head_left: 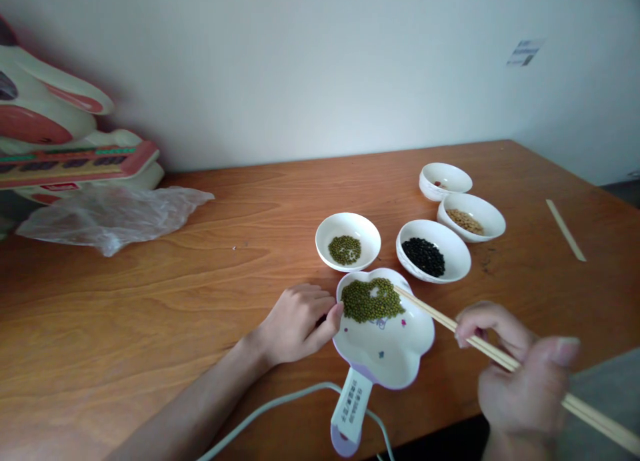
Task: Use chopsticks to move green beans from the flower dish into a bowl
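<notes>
My left hand (298, 321) rests on the wooden table, fingers curled, thumb and fingertips gripping the left rim of a white flower-shaped dish (395, 354). A heap of green mung beans (376, 301) lies in the dish's far part. My right hand (520, 374) is closed around a pair of wooden chopsticks (450, 324), whose tips reach into the beans at the dish's right side. The dish sits on a purple-and-white handle (351, 407) with a label.
Round white bowls stand behind the dish: one with green beans (348, 242), one with black beans (433, 251), one with tan beans (471, 217), one nearly bare (445, 181). A chopstick wrapper (565, 229) lies right, crumpled plastic (110, 214) and a toy (55, 141) left. A grey cable (280, 407) runs along the front edge.
</notes>
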`<state>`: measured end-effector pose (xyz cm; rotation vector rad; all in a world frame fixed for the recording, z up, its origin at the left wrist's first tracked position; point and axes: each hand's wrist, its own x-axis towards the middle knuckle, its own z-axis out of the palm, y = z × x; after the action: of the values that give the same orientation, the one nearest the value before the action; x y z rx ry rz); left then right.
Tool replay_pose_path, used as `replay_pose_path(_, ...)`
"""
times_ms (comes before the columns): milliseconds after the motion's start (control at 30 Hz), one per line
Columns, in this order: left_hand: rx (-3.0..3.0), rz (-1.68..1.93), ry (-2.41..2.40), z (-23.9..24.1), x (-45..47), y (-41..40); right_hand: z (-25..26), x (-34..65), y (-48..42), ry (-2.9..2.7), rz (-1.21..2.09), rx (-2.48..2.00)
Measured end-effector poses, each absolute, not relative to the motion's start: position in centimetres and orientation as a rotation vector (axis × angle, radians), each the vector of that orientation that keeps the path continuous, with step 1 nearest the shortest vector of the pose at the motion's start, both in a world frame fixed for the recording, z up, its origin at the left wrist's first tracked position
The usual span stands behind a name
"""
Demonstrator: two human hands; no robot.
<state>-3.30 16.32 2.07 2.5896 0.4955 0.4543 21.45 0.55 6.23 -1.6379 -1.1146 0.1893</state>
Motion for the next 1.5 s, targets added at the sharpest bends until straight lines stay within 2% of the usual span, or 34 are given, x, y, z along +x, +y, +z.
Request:
replay_pose_path(200,2.594,0.461,0.506,2.1,-3.3,16.3,9.7,20.9,2.5,-0.975,0.174,-1.738)
replay_pose_path(533,2.559,0.412,0.511,2.3,-3.4,16.3,4.9,18.3,-0.5,-0.938,0.311,-1.648)
replay_pose_path(733,2.534,0.423,0.506,2.3,-3.3,16.3,4.2,18.4,0.4,-1.132,0.265,-1.559)
replay_pose_path(1233,2.543,0.420,0.511,2.1,-3.3,16.3,2.6,17.8,0.6,-1.078,0.414,-1.606)
replay_pose_path(1500,2.542,0.405,0.514,2.3,-3.4,16.2,2.6,17.8,0.7,-1.100,0.355,-1.565)
